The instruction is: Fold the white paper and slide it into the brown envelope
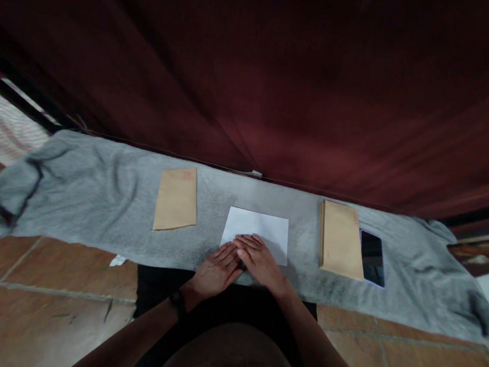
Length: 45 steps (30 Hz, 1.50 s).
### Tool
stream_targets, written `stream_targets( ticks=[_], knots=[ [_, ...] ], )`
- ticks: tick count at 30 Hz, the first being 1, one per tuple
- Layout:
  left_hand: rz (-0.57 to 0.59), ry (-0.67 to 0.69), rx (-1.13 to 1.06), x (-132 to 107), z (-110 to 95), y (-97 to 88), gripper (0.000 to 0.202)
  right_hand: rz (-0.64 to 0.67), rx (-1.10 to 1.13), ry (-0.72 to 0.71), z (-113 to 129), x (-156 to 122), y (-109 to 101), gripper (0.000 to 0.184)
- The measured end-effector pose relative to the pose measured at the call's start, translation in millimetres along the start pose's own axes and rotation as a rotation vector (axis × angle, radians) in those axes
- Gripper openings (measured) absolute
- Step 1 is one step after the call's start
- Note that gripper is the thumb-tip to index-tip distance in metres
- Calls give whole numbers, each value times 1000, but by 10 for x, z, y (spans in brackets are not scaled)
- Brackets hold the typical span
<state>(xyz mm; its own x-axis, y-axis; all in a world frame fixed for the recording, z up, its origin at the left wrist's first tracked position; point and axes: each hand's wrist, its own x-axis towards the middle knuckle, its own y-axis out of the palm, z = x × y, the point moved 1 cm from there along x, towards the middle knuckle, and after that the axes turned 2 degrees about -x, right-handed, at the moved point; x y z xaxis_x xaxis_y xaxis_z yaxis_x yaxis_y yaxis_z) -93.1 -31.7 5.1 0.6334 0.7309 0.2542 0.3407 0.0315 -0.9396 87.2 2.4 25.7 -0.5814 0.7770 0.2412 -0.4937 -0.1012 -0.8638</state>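
Note:
A white sheet of paper (pixel 261 228) lies on a grey cloth (pixel 92 201) spread on the floor. My left hand (pixel 215 271) and my right hand (pixel 259 260) both rest flat on the sheet's near edge, fingers stretched out and touching at the tips. A single brown envelope (pixel 176 198) lies to the left of the paper. A stack of brown envelopes (pixel 341 238) lies to its right.
A dark phone (pixel 372 258) lies face up beside the envelope stack. A dark red curtain (pixel 282 82) hangs behind the cloth. Brown floor tiles (pixel 37 295) run along the near side, with a small white scrap (pixel 118 260) on them.

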Motion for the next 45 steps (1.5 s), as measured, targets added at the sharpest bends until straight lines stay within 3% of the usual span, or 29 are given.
stream_targets(
  ticks=[7,14,19,23,27,32,37,45],
  knots=[
    [33,-64,7,-24,-28,30,37,61,-114,-57,-153,428,227,38],
    [56,-74,40,14,-50,-30,45,41,-204,51,-375,694,281,44],
    [52,-56,62,29,-58,-75,47,23,-222,150,-398,769,270,49],
    [17,-43,77,26,-42,-55,45,-18,-203,208,-310,610,219,53],
    [-8,-38,71,46,-38,-62,44,-18,-161,136,-246,176,118,50],
    [8,-112,82,157,-139,-83,48,13,-191,157,-349,-301,-35,49],
    [26,-55,129,240,-269,24,53,-9,-286,245,-475,-321,-83,49],
    [41,-53,145,229,-262,43,54,-132,-406,410,-728,-241,-59,52]
  ],
)
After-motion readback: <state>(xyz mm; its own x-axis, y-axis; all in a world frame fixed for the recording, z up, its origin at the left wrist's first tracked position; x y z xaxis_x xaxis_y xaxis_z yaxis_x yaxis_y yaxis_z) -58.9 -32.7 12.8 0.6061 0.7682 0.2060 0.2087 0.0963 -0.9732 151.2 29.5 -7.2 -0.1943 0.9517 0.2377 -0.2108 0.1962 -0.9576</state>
